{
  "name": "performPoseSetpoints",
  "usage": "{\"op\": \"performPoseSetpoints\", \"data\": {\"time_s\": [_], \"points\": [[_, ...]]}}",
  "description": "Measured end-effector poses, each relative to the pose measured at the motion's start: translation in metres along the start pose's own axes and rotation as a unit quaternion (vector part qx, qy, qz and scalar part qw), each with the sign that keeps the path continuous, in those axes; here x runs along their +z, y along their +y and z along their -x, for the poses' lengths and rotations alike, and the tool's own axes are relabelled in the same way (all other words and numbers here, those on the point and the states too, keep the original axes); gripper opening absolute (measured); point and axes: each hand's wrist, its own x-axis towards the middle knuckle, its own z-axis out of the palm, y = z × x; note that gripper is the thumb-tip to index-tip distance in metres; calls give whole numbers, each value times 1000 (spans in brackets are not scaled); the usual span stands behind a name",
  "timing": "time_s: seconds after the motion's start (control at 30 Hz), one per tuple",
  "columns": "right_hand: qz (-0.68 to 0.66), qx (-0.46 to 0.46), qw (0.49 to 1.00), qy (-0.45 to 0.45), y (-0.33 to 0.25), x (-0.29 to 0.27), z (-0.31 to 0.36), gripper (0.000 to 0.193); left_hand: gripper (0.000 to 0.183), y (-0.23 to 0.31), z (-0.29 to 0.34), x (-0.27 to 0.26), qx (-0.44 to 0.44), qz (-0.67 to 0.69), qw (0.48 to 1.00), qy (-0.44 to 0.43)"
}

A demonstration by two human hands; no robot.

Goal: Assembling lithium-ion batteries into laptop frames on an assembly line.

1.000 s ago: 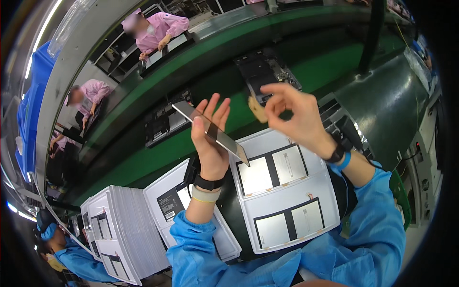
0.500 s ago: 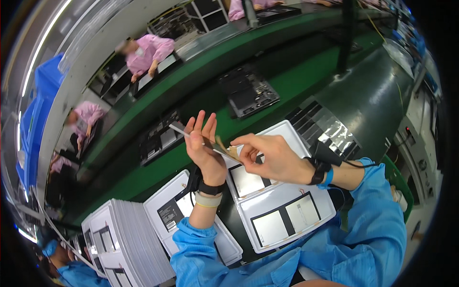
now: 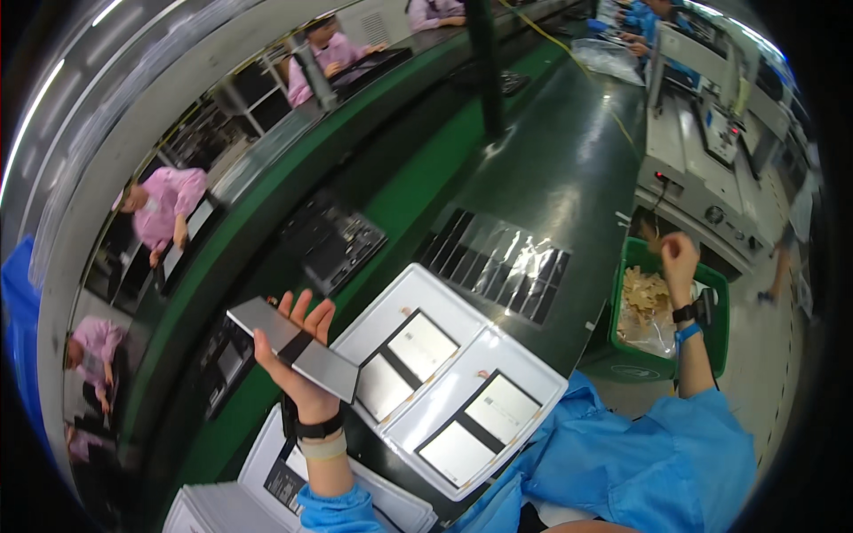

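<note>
Factory floor, an electronics assembly line by the look of it. Long bright-green conveyor belt runs diagonally through; on it, an open flat black chassis, inner parts exposed. Across the belt, workers in pink smocks spaced along the line, several bent over flat dark-framed units. Near side: shiny dark-green table; white moulded-plastic tray with flat silver rectangular packs. Right: boxy grey metal machine, round vent, red light. White tube lights overhead.
</note>
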Motion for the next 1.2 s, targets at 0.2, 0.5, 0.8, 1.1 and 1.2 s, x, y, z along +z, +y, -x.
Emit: {"op": "performPoseSetpoints", "data": {"time_s": [0.2, 0.5, 0.8, 1.1, 1.2], "points": [[-24, -77, 994, -72, -70, 15, -2, 16, 77, -11, 5, 25, 56, -195, 978, -39], [-512, -221, 710, -430, -380, 66, -43, 24, 105, -14, -11, 96, 276, -724, 597, -208], [-505, -324, 761, -246, -437, 111, -46, 10, 105, -22, -70, 87, 397, -746, 510, -161], [-341, -296, 889, -77, -405, 116, -96, 6, 53, -49, -234, -7, 161, -669, 718, -100], [-322, -298, 899, -6, -409, 103, -111, 8, 68, -59, -318, -164, 212, -811, 544, -44]]}}
